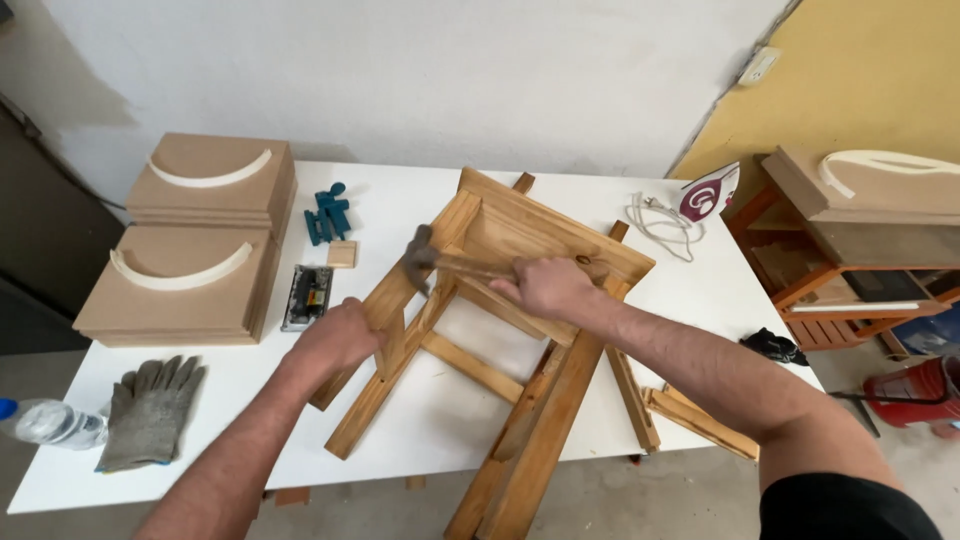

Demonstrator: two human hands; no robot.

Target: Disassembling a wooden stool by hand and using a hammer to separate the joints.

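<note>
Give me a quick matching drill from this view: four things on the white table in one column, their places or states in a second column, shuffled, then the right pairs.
Things:
1. hammer
2. grey gloves
3. clothes iron
4. wooden stool

Places or states:
A. lying tipped over in the middle of the table
B. held in the right hand
C. near the far right corner, cord beside it
D. near the front left edge, beside a plastic bottle

Pairs: 1-B, 2-D, 3-C, 4-A. The left hand grips a stool leg.
</note>
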